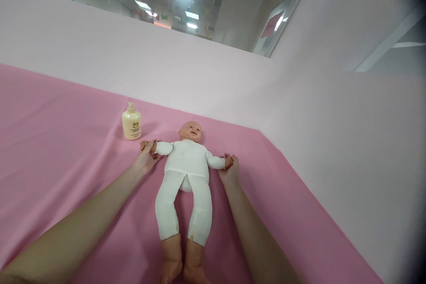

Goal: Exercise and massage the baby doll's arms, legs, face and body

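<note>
A baby doll [187, 159] with a white cloth body lies on its back, its arms spread to both sides and its head toward the wall. My left hand [146, 159] is closed around the doll's wrist on the left side, the doll's small fist showing past my fingers. On the other side my right hand [230, 171] grips the doll's hand, with my fingers curled about it. The doll's bare feet point toward me at the bottom edge. Just beyond my left hand stands a cream pump bottle [132, 123] with dark print.
A pink sheet [83, 142] covers the surface under the doll, with folds on the left. White walls [149, 62] rise behind and on the right. Above the back wall, a window [199, 4] shows ceiling lights.
</note>
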A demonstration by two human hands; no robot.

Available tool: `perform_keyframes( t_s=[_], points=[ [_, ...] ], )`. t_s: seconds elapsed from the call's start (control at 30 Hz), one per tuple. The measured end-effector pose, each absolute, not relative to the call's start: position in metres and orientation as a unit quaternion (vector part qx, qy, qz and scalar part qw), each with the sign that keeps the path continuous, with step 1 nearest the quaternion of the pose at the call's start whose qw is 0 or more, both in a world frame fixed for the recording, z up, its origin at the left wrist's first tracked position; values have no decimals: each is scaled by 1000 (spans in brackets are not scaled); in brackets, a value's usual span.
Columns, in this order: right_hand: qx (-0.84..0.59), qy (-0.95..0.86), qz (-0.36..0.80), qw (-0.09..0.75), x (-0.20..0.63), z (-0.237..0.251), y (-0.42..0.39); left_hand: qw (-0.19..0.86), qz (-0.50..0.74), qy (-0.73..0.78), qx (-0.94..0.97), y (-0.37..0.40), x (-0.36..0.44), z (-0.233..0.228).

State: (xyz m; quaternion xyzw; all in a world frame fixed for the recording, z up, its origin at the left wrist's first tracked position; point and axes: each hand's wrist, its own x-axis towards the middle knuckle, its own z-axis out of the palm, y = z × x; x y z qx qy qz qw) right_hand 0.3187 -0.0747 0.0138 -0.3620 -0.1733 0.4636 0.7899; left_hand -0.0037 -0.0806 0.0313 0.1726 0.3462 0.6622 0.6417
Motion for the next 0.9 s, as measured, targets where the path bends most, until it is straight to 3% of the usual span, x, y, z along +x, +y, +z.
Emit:
perform_keyframes(
  t_s=[0.9],
  points=[
    [-362, -139, 470, 793, 320, 5, -66, 658, 641, 367, 150, -83, -1, 35]
  ],
)
